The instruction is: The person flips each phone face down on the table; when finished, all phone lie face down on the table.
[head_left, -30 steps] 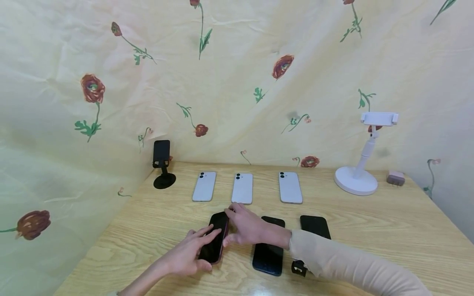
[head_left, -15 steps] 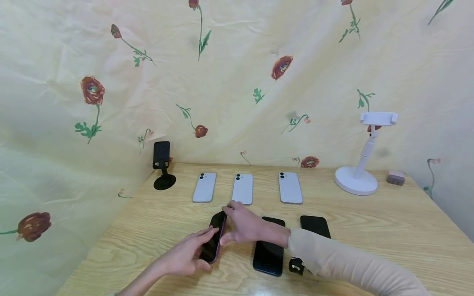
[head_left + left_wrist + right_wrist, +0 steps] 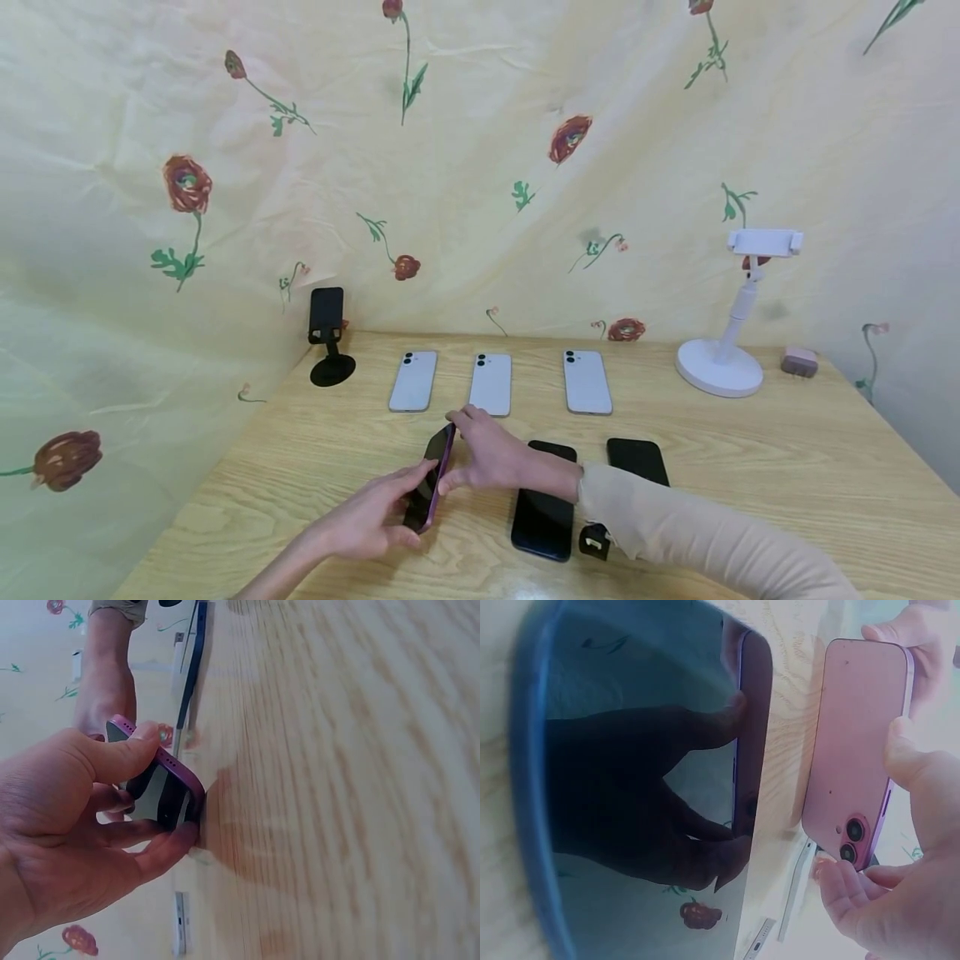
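Floral cloth backs a pale wooden table [image 3: 750,450]. Tilted on its long edge between both hands, the purple phone [image 3: 429,479] is pinched by the left hand [image 3: 371,521] and right hand [image 3: 491,458].

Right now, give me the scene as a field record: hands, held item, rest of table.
left hand: grips the near end of the pink phone
right hand: pinches the phone's far end
pink phone: tilted up on its long edge, screen toward the left hand, pink back with two lenses toward the right wrist camera
black phones: two, flat, screen up, right of the hands
white phones: three in a row, backs up, farther back
stands: black far left, white far right
table: light wood
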A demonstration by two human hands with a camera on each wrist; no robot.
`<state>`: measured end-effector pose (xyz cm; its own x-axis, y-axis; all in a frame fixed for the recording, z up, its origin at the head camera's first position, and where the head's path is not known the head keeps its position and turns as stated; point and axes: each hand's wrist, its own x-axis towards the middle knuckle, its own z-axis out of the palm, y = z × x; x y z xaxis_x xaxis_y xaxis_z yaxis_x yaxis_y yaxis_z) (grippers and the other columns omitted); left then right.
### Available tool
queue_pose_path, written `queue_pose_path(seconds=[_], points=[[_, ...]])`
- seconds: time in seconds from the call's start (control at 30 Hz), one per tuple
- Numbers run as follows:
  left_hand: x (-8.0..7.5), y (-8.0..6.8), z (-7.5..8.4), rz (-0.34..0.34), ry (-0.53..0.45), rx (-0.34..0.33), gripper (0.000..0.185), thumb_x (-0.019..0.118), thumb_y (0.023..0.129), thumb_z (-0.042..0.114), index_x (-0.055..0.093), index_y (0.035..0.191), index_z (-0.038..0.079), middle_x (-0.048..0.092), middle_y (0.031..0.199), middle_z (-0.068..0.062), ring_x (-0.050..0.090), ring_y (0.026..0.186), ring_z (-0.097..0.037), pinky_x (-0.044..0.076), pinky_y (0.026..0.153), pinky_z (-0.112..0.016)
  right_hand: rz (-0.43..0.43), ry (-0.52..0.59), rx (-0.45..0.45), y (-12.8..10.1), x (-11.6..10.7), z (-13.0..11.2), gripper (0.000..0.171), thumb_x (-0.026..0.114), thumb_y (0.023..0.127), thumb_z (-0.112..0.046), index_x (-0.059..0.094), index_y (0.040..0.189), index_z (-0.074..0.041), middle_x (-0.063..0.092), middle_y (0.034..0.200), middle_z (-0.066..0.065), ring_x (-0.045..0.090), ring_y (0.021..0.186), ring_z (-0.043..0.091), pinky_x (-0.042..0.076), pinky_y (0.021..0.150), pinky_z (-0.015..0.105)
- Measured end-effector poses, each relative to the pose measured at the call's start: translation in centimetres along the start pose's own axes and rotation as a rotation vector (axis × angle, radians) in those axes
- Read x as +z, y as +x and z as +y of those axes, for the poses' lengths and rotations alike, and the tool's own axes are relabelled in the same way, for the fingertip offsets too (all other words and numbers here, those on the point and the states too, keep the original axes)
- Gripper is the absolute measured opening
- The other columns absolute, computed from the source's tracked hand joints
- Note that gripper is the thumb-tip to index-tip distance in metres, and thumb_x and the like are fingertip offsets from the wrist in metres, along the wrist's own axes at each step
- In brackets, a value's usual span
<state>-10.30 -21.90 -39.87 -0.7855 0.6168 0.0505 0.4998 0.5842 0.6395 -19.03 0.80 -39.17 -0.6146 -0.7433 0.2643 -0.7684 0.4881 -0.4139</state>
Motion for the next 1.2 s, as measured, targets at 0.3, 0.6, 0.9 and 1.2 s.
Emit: queue_pose_path(seconds=[0.3, 0.6, 0.9, 1.2], points=[[-0.2, -0.3, 0.0, 0.000, -0.058, -0.011, 0.091, 0.078, 0.084, 0.009, 0.024, 0.155, -0.005, 0.055, 0.139, -0.018, 0.057, 0.121, -0.026, 0.044, 0.103, -0.037, 0.093, 0.107, 0.034, 0.3, 0.6, -0.3, 0.097, 0.092, 0.067, -0.045, 0.048, 0.134, 0.010, 0.057, 0.121, 0.020, 0.058, 0.103, 0.030, 0.051, 0.085, 0.036], [-0.5, -0.5, -0.2, -0.019, -0.219, -0.015, 0.090, 0.075, 0.085, -0.001, 0.018, 0.155, -0.008, 0.051, 0.140, -0.026, 0.058, 0.120, -0.031, 0.047, 0.097, -0.030, 0.180, 0.203, 0.067, 0.4, 1.5, -0.7, 0.075, 0.096, 0.063, -0.039, 0.059, 0.114, 0.002, 0.063, 0.104, 0.014, 0.061, 0.091, 0.028, 0.051, 0.077, 0.030], [-0.7, -1.0, -0.9, -0.003, -0.284, -0.016, 0.092, 0.076, 0.086, 0.004, 0.019, 0.157, -0.002, 0.031, 0.153, -0.031, 0.057, 0.120, -0.038, 0.049, 0.093, -0.030, 0.181, 0.262, 0.081, 0.5, 2.1, -1.0, 0.079, 0.093, 0.069, -0.037, 0.056, 0.123, 0.006, 0.063, 0.107, 0.017, 0.063, 0.092, 0.029, 0.053, 0.078, 0.029], [-1.6, -1.3, -1.0, -0.040, -0.237, -0.026, 0.091, 0.074, 0.090, 0.014, 0.017, 0.159, 0.004, 0.041, 0.149, -0.027, 0.057, 0.121, -0.031, 0.048, 0.095, -0.029, 0.151, 0.282, 0.075, 0.7, 2.3, -1.3, 0.081, 0.088, 0.075, -0.040, 0.052, 0.130, 0.007, 0.061, 0.118, 0.013, 0.062, 0.104, 0.031, 0.052, 0.086, 0.032]])
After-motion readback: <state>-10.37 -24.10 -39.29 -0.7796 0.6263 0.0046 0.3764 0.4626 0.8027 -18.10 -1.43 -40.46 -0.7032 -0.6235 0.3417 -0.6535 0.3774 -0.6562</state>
